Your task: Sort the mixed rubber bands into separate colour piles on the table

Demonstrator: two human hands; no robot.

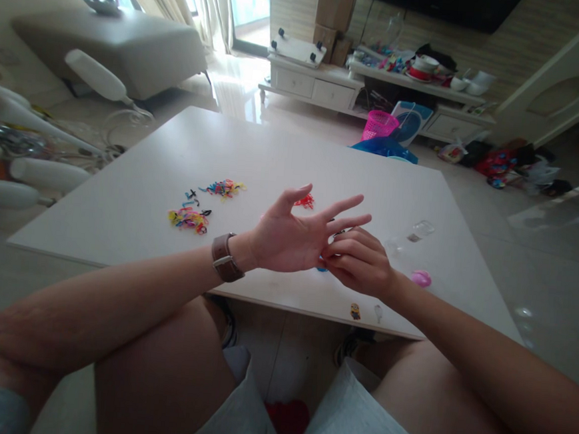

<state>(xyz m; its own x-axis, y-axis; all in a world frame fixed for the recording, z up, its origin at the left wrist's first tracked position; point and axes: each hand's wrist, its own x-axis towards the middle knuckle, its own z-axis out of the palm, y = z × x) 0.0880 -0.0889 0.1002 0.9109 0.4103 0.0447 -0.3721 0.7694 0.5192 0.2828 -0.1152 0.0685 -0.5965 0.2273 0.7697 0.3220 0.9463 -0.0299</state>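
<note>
My left hand (291, 234) is held palm up over the white table (275, 150), with the thumb and two fingers stretched apart. My right hand (359, 259) is closed at the lower fingers of my left hand, its fingertips pinched together. Whatever it pinches is hidden. Just under the fingertips a bit of something blue (321, 269) shows. Behind my left hand lies a small heap of red rubber bands (305, 201). Further left are a multicoloured pile of rubber bands (224, 188) and a second, mostly yellow and pink pile (188, 220), with a few dark and blue bands between them.
Right of my hands lie a small clear plastic box (421, 231) and a pink object (421, 278). A yellow cartoon-figure charm (355, 311) and a small clear piece (378, 313) sit near the front edge. Beyond the table stand a pink basket (381, 125) and a low cabinet (312, 85).
</note>
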